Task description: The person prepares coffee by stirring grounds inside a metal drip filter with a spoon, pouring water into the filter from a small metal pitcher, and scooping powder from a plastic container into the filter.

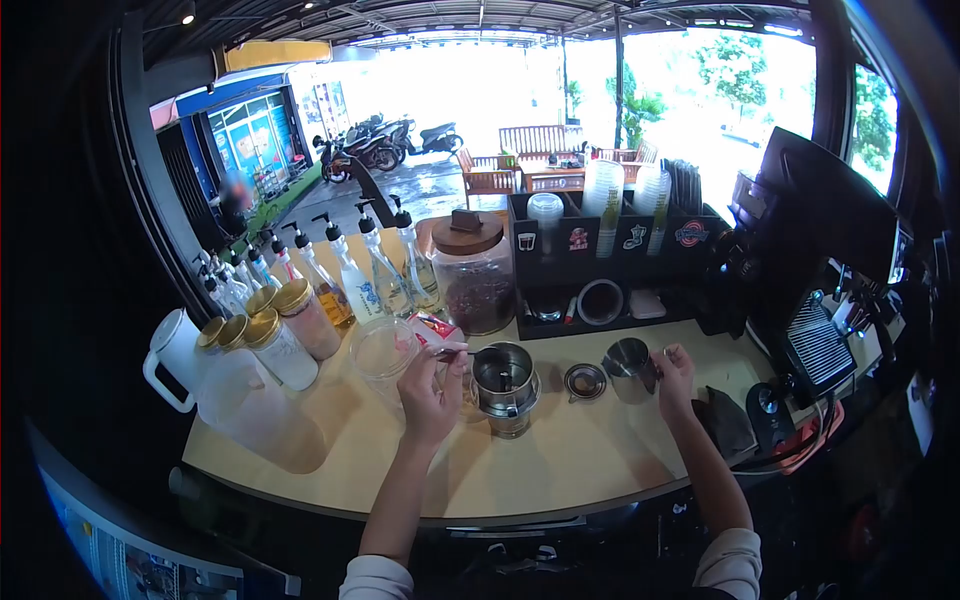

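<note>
My left hand (432, 392) is closed in a pinch on the thin handle of what looks like a spoon (472, 352), whose far end reaches over the metal drip coffee filter (503, 375). The filter sits on top of a glass (511, 424); liquid inside it cannot be made out clearly. At the right, my right hand (676, 376) grips a small metal pitcher (628, 360) by its handle side, tilted a little, apart from the filter. Between the two lies a small round metal lid (585, 381) on the counter.
A clear plastic tub (384, 352), gold-lidded jars (268, 335) and a white jug (172, 350) stand left. Behind them are several pump bottles (385, 265) and a wooden-lidded jar (472, 275). A black cup organizer (625, 240) lines the back; an espresso machine (815, 330) stands right.
</note>
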{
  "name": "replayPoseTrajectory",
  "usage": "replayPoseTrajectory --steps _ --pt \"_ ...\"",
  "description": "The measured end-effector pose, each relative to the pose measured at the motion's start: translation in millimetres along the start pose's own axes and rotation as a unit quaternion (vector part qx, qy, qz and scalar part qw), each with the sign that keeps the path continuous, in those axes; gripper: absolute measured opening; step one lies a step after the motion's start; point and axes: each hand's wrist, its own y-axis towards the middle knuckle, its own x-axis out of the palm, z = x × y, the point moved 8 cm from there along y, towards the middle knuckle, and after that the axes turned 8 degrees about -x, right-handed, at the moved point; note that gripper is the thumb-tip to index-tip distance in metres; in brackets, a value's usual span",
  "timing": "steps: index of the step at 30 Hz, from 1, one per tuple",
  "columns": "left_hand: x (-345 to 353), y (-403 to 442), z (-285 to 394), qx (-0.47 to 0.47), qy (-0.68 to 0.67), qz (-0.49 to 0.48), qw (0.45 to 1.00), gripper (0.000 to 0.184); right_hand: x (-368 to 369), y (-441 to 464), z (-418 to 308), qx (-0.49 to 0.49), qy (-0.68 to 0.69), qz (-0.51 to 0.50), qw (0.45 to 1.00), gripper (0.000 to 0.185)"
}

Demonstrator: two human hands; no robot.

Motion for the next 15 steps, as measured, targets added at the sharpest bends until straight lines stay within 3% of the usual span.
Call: replayPoseTrajectory --steps 9,12,14,15 --pt "5 -3 8 0.039 -0.022 0.033 0.998 0.006 -31 -2 50 0.013 0.075 0.024 0.997 0.018" --pt "8 -4 9 0.031 -0.039 0.031 0.998 0.006 -45 -1 65 0.04 0.053 0.004 0.998 0.014" --pt "8 -3 13 0.036 -0.039 0.033 0.998 0.006 -51 5 72 0.034 -0.079 -0.052 0.995 0.005" --pt "8 -2 17 0.045 -0.028 0.027 0.998 0.007 -47 7 70 0.035 -0.079 -0.055 0.995 0.005"
